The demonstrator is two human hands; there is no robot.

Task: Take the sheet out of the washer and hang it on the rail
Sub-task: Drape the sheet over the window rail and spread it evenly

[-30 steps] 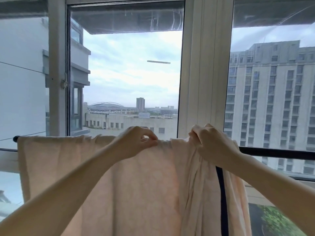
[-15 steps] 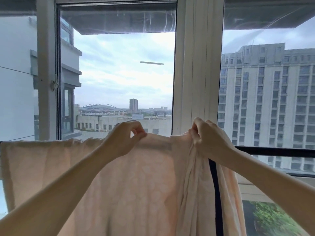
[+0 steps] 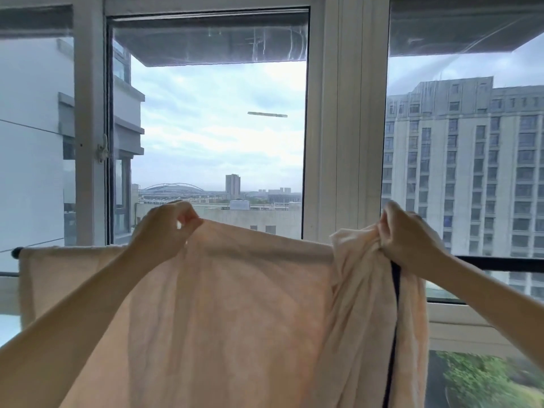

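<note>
A pale peach sheet (image 3: 241, 304) with a dark stripe near its right side hangs over a black horizontal rail (image 3: 500, 263) in front of the window. My left hand (image 3: 164, 228) pinches the sheet's top edge and lifts it above the rail. My right hand (image 3: 409, 234) grips a bunched fold of the sheet at the rail, further right. The stretch of cloth between the two hands is pulled taut. Most of the rail is hidden under the sheet; its left tip (image 3: 15, 252) shows. No washer is in view.
A white window frame post (image 3: 344, 128) rises behind the rail between the two panes. The left pane has a latch (image 3: 101, 148). Beyond the glass are tall buildings and sky. A white sill (image 3: 471, 322) runs below the rail at right.
My hands have drawn apart along the rail, the right one moving right with its bunch of cloth. The sheet between them has spread wider and its top edge is lifted.
</note>
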